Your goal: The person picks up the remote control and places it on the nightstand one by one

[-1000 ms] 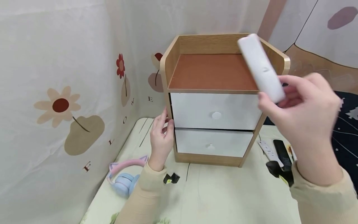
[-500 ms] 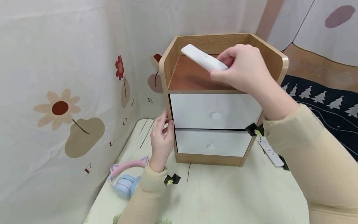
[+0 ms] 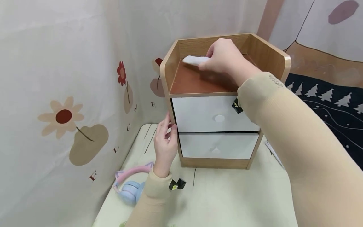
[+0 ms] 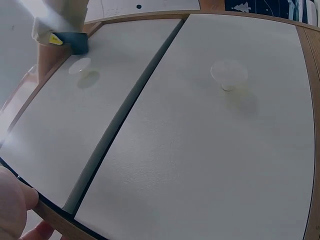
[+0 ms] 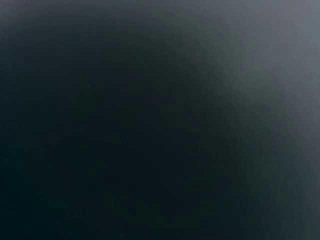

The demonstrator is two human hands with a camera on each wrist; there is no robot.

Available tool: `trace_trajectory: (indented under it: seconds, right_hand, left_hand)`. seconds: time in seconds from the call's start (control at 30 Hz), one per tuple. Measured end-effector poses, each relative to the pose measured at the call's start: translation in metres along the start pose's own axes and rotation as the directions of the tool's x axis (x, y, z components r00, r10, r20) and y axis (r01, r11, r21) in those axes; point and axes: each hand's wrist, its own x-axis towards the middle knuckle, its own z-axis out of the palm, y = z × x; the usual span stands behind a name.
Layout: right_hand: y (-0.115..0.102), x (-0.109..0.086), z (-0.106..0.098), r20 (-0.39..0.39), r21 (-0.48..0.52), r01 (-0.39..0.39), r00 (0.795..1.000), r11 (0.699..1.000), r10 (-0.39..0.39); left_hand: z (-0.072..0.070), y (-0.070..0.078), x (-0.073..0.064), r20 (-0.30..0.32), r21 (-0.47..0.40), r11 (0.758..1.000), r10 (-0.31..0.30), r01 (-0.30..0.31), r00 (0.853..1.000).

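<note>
A small wooden cabinet [image 3: 214,163] with two white drawers stands upright ahead of me. My right hand [image 3: 222,58] holds a slim white remote control [image 3: 193,60] low over the cabinet's brown top shelf [image 3: 184,83]. Whether the remote touches the shelf is hard to tell, and its right end is hidden by the fingers. My left hand [image 3: 165,145] rests against the cabinet's left side, fingers fairly straight along the outer panel and the thumb [image 4: 31,196] at its front edge. Both the upper drawer [image 3: 198,115] and lower drawer [image 3: 201,145] are closed. The right wrist view is dark.
Pink and blue cat-ear headphones [image 3: 130,190] lie on the pale cloth left of my left forearm. A white power strip [image 3: 274,154] shows partly behind my right sleeve. Raised wooden edges [image 3: 269,58] border the shelf at the sides and back.
My right hand has carried the remote control leftward from the right side, then down and deeper over the shelf. The left hand stays at the cabinet's side.
</note>
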Motion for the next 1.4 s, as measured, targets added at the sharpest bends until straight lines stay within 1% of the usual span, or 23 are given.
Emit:
trace_trajectory:
  seconds: [0.1, 0.17, 0.23, 0.33, 0.53, 0.77, 0.93, 1.23, 1.4]
  right_hand:
    - [0.001, 0.003, 0.007, -0.004, 0.006, 0.024, 1.0, 1.0, -0.024]
    - [0.002, 0.003, 0.01, -0.02, 0.037, 0.027, 0.999, 0.999, -0.027]
    - [0.003, 0.002, 0.011, -0.031, 0.072, 0.019, 0.999, 0.997, -0.016]
    - [0.004, 0.001, 0.013, -0.016, 0.096, -0.006, 1.0, 0.995, 0.008]
    - [0.006, -0.001, 0.016, 0.015, 0.107, -0.054, 0.999, 0.993, 0.052]
    - [0.008, -0.002, 0.017, 0.01, 0.087, -0.068, 0.998, 0.994, 0.068]
    - [0.007, -0.001, 0.018, 0.024, 0.08, -0.073, 0.997, 0.994, 0.071]
    - [0.007, -0.003, 0.019, 0.022, 0.079, -0.044, 0.999, 0.996, 0.042]
    - [0.007, -0.005, 0.018, 0.01, 0.13, -0.024, 1.0, 0.991, 0.023]
  left_hand:
    - [-0.002, 0.001, -0.001, -0.005, -0.001, 1.0, -0.003, 0.003, 1.0]
    - [-0.002, 0.001, 0.0, -0.009, -0.002, 1.0, 0.004, -0.004, 1.0]
    - [-0.003, 0.002, 0.001, -0.012, 0.0, 1.0, 0.013, -0.013, 1.0]
    - [-0.004, 0.002, 0.002, -0.009, 0.0, 1.0, 0.016, -0.016, 1.0]
    - [-0.004, 0.004, 0.002, -0.002, -0.006, 1.0, 0.012, -0.012, 1.0]
    - [-0.006, 0.005, 0.004, 0.002, -0.001, 1.0, 0.025, -0.025, 1.0]
    - [-0.006, 0.005, 0.004, 0.002, 0.002, 1.0, 0.028, -0.028, 1.0]
    - [-0.008, 0.004, 0.002, 0.005, 0.004, 1.0, 0.011, -0.011, 1.0]
    - [-0.008, 0.002, 0.004, 0.002, 0.006, 1.0, 0.015, -0.015, 1.0]
